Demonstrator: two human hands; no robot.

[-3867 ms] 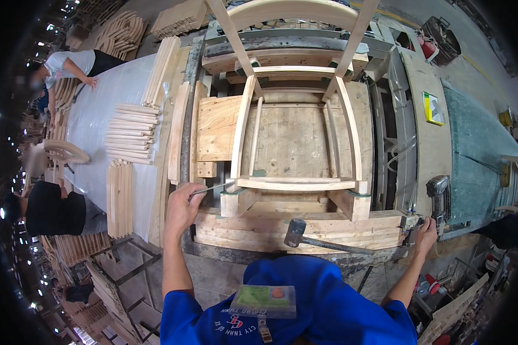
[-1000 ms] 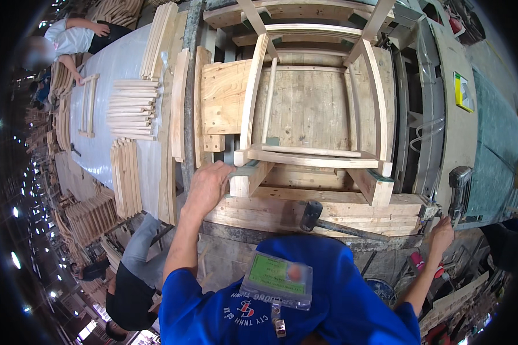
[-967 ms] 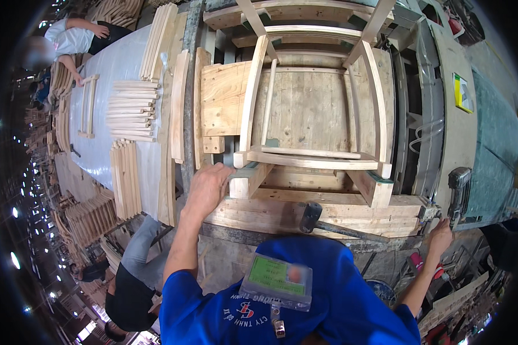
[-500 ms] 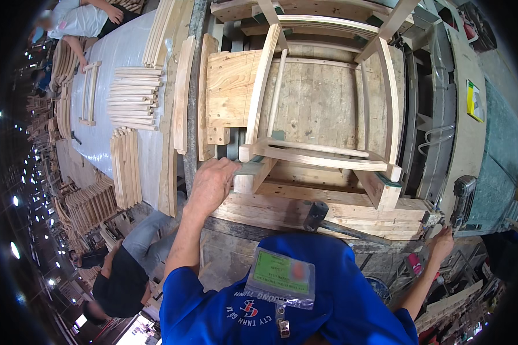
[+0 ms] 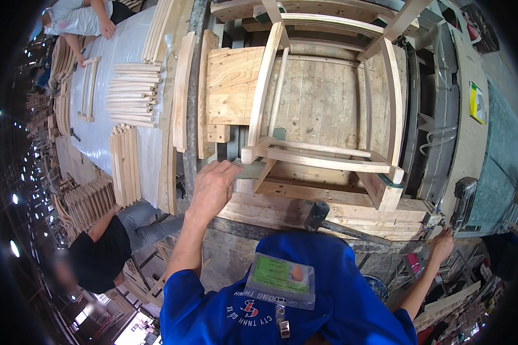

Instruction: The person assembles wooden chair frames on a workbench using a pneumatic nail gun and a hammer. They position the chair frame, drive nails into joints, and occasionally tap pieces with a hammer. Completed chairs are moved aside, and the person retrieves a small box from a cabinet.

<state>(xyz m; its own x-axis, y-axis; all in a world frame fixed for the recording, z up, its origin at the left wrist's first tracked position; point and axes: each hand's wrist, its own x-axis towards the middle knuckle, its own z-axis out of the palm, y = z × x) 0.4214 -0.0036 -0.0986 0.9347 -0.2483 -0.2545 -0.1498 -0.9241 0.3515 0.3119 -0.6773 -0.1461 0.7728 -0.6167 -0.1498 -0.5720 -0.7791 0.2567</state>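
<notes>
A pale wooden chair frame [image 5: 328, 158], with legs and rails joined, lies in a wooden jig on the workbench before me. My left hand [image 5: 213, 187] is at the frame's near left corner, its fingers bent over the end of a green-topped wooden block [image 5: 252, 170] just below the leg end. Far to the right, my right hand [image 5: 442, 246] is closed at a small metal fitting [image 5: 433, 219] on the bench corner; its fingertips are partly hidden. Between my hands a black-headed mallet [image 5: 316, 217] lies on the bench's near edge.
A nail gun [image 5: 462, 201] rests right of the jig, near a yellow-and-white card [image 5: 476, 103]. Leftward, a plastic-covered table [image 5: 98, 141] carries stacked wooden sticks [image 5: 133, 95]. One co-worker in black [image 5: 101, 253] is at lower left; another in white [image 5: 77, 20] handles a small frame [image 5: 88, 89].
My left fingers have shifted slightly over the block's end, covering more of it. My right hand stays at the fitting. The co-worker in black has moved, and the one in white has lowered a hand.
</notes>
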